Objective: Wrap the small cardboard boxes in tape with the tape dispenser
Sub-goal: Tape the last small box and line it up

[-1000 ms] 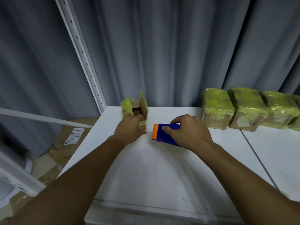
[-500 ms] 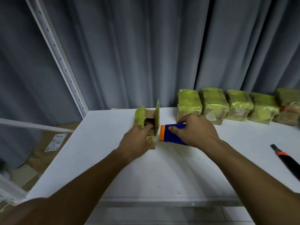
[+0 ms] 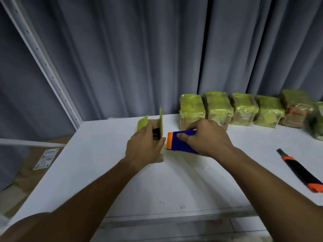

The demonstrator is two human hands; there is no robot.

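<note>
- The left hand (image 3: 146,147) keeps its fingers curled over the small open brown cardboard box with yellow-green taped flaps (image 3: 153,131), steady on the white counter (image 3: 97,154).
- The right hand (image 3: 204,138) still pinches the blue tape dispenser with an orange edge (image 3: 180,143); a second ago it was a little apart, now it sits just beside the box, so taping looks imminent.
- About 6 wrapped yellow-green boxes (image 3: 218,107) line the back; a black-and-orange utility knife (image 3: 300,172) lies right.

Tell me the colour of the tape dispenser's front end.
Orange, on a blue tape dispenser; head view.
</note>
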